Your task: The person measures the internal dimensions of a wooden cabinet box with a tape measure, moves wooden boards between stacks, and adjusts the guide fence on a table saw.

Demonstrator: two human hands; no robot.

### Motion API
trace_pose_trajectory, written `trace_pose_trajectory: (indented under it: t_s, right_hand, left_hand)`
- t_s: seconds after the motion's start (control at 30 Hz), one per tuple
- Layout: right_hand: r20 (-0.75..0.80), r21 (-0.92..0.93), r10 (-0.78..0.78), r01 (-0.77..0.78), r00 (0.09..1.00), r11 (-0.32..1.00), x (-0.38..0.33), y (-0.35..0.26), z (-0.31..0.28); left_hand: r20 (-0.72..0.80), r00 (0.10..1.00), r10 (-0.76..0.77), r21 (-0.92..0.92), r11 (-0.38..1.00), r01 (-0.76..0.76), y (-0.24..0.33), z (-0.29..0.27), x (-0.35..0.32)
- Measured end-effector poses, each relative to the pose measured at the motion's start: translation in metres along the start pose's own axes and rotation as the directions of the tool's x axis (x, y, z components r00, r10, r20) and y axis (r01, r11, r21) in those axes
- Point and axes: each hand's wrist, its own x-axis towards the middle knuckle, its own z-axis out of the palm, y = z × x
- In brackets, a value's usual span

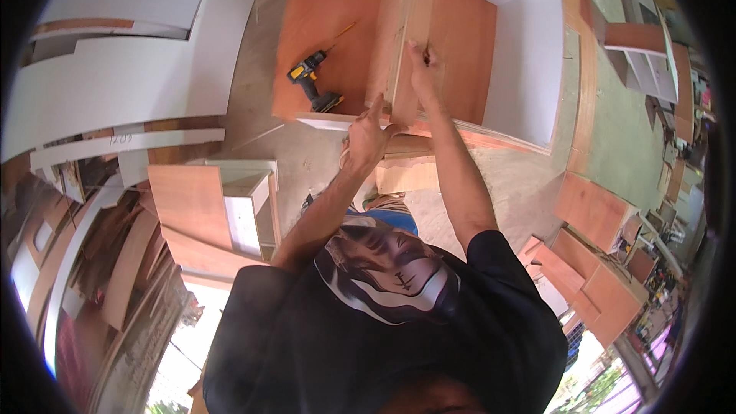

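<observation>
Two hands meet on one upright plywood divider (405,31), which stands on its edge inside an open cabinet box (529,61) lying on the floor. The left hand (366,136) is closed around the near lower end of the divider, with the thumb raised beside it. The right hand (423,69) is higher, and its fingers press together against the right face of the divider; I cannot tell if something small is pinched in them. On the brown cabinet panel (322,15) to the left of the divider lies a yellow and black cordless drill (313,80), near the left hand but not touching it. Farther left, white boards (130,69) lean in a stack. To the right, small brown boxes (594,211) stand on the concrete floor (307,157).
</observation>
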Motion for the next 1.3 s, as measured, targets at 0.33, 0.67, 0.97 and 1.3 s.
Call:
trace_pose_trajectory:
  t_s: [0.33,0.67,0.97,1.3]
  right_hand:
    - [-0.043,-0.356,-0.036,0.018,0.998,0.934,-0.018,-0.048,0.01]
    - [-0.166,-0.383,-0.203,0.126,0.965,0.915,-0.005,-0.028,-0.009]
    - [-0.122,-0.419,-0.17,0.105,0.978,0.902,0.0,-0.034,-0.027]
    - [-0.064,0.018,0.134,-0.133,0.989,0.991,0.004,-0.012,-0.042]
  left_hand:
    - [-0.017,0.999,0.047,0.007,0.999,-0.046,-0.007,-0.001,0.003]
    - [-0.051,0.959,0.28,0.091,0.957,-0.275,-0.008,-0.009,0.002]
    - [0.083,0.996,0.041,-0.009,0.999,-0.04,-0.056,-0.029,-0.038]
    - [0.328,0.944,0.046,-0.416,0.904,0.1,-0.157,-0.037,-0.066]
